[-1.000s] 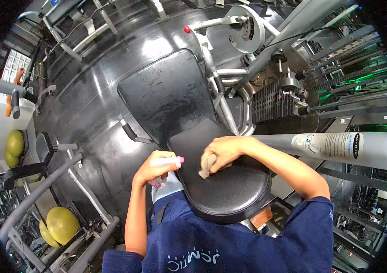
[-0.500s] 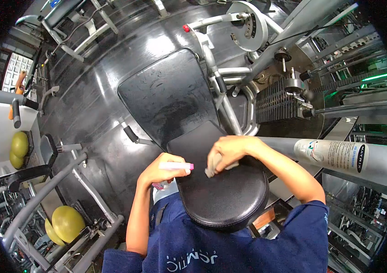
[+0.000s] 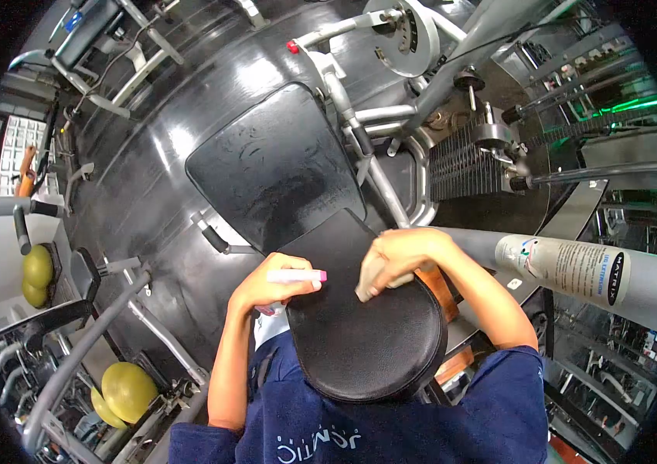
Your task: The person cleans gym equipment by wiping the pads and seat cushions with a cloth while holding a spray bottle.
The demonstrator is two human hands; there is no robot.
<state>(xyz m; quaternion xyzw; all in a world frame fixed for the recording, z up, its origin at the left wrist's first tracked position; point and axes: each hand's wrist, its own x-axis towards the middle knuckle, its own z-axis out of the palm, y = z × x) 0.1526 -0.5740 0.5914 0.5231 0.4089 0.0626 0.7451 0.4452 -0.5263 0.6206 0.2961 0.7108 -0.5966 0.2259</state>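
Observation:
My left hand (image 3: 261,288) is wrapped round a spray bottle with a white head (image 3: 291,275) and a pink nozzle tip; most of its body is hidden under the hand. It is held by the left edge of a black padded backrest (image 3: 367,348). On the right, my right hand (image 3: 406,249) grips a bunched beige cloth (image 3: 372,278) against the upper face of that pad. Beyond the backrest lies the wide black seat pad (image 3: 274,155), with wet-looking streaks on its surface.
A grey machine post (image 3: 568,267) with a printed label runs along the right. Behind it stands a weight stack (image 3: 464,162). Metal frame tubes (image 3: 382,185) flank the seat. Yellow-green exercise balls (image 3: 129,392) and grey rails (image 3: 81,356) are at the left.
The view has shifted slightly. My right hand with the cloth has moved a little right relative to the backrest. The left hand keeps hold of the spray bottle.

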